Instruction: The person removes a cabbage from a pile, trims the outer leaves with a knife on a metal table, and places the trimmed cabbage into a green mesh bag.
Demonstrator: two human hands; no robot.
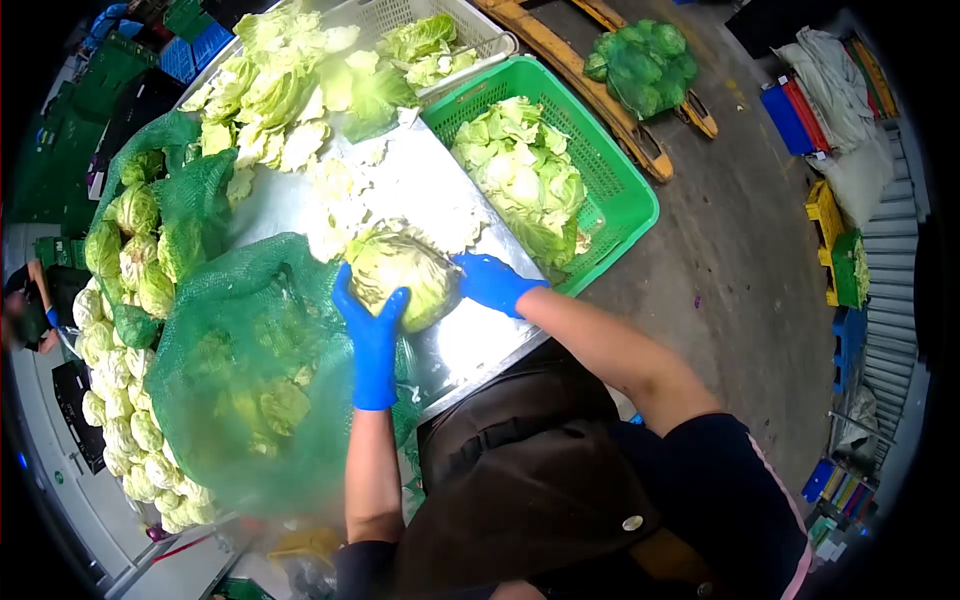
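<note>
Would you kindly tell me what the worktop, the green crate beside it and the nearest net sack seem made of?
Worktop: probably stainless steel, given its shiny, silvery glare.
Green crate: likely moulded plastic, smooth, with perforated walls.
Net sack: perhaps plastic fibre, matte, from its open mesh.

Grey-brown, concrete-looking floor (740, 220), scuffed, small scraps on it. Long, worn yellow-orange forks (640, 150) lie low across its upper part. Right edge: ribbed pale-grey metal wall (900, 290) — before it, a crumpled whitish sheet (825, 75) and a bright yellow plastic crate (821, 215). Upper left, dark green plastic crates (75, 140) stacked. Strong light — white glare on the flat silvery metal worktable (470, 345).
</note>
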